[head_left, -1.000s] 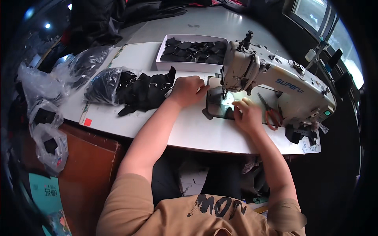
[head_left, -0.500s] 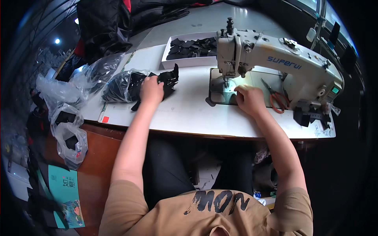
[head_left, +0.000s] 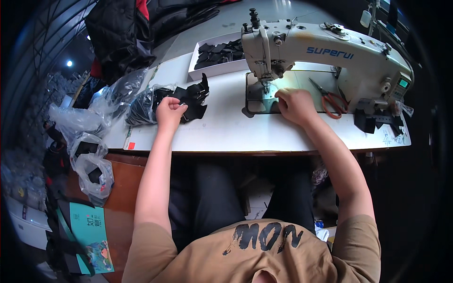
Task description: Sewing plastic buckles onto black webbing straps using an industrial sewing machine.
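Left hand [head_left: 170, 113] is reaching in at the black pieces [head_left: 193, 100] spilling from a clear plastic bag [head_left: 140, 112] on the left of the white tabletop [head_left: 222, 132], thumb and fingertips drawing close together, cannot tell if pinching a piece. Right hand [head_left: 298, 106] is resting with curled fingers by the needle area of the white sewing machine [head_left: 302, 40], its grip hidden, cannot tell if holding anything. Orange-handled scissors [head_left: 334, 104] are lying right of that hand, and a white box [head_left: 217, 70] of more black pieces is sitting behind.
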Available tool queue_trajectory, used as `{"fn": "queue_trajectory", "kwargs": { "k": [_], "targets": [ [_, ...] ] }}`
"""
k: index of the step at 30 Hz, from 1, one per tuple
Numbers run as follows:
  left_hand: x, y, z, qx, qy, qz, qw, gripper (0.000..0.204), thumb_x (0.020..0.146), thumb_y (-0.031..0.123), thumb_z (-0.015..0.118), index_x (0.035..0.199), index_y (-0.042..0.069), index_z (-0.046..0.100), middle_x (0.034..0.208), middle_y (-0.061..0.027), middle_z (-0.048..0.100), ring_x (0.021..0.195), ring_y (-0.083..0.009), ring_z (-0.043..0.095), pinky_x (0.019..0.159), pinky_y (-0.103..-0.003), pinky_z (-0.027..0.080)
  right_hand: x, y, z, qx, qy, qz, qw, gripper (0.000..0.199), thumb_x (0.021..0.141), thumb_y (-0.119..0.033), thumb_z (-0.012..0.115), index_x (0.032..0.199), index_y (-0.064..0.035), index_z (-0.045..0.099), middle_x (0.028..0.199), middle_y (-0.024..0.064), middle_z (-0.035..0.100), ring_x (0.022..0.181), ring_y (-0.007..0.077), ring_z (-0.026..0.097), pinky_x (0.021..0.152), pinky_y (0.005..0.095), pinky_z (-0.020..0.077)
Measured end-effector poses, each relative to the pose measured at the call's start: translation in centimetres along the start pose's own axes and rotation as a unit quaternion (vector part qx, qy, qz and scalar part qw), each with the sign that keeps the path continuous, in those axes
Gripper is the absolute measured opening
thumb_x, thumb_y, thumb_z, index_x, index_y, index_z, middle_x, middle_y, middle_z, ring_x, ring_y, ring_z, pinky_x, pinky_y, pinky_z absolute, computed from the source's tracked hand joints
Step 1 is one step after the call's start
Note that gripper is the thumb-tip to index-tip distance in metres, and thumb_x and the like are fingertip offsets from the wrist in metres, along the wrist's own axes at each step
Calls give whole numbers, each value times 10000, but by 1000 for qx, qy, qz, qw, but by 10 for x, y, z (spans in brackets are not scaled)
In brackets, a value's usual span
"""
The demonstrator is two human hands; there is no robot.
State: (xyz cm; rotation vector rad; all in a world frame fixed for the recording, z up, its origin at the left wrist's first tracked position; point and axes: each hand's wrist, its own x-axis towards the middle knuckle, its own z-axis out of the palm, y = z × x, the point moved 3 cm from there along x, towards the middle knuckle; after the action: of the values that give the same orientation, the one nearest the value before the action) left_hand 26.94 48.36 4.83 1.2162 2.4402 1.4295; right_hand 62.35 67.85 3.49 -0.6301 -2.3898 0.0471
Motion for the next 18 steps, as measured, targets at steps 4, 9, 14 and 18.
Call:
{"fn": "queue_trajectory", "kwargs": {
  "k": [4,9,14,18],
  "targets": [
    [-31,34,15,-174,13,25,984,181,878,23,758,1014,-4,642,868,-27,662,747,-83,616,673,-230,541,-5,-1,-10,21,15,-9,1000,133,851,-85,622,950,-95,710,872,120,696,756,328,683,664,415,545],
    [-81,77,45,-257,-4,78,963,153,914,17,716,1041,5,631,883,-25,645,773,-89,617,718,-247,556,-25,-60,-14,338,-59,63,937,174,939,-106,659,1073,-9,710,904,144,715,746,187,688,702,345,558],
    [-136,112,80,-454,-82,-41,887,143,935,-3,686,1059,-3,615,962,-46,655,846,-114,640,776,-277,572,-61,-120,-17,536,-184,232,791,305,1014,-247,633,1201,-6,615,918,55,690,775,118,642,647,263,533],
    [-174,126,88,-434,-145,-28,889,141,957,-3,653,1091,-14,612,982,-59,650,841,-123,649,811,-273,560,-82,-123,-12,707,-57,401,579,211,1025,-266,622,969,-63,609,866,34,668,692,94,600,566,236,464]
  ]
}}
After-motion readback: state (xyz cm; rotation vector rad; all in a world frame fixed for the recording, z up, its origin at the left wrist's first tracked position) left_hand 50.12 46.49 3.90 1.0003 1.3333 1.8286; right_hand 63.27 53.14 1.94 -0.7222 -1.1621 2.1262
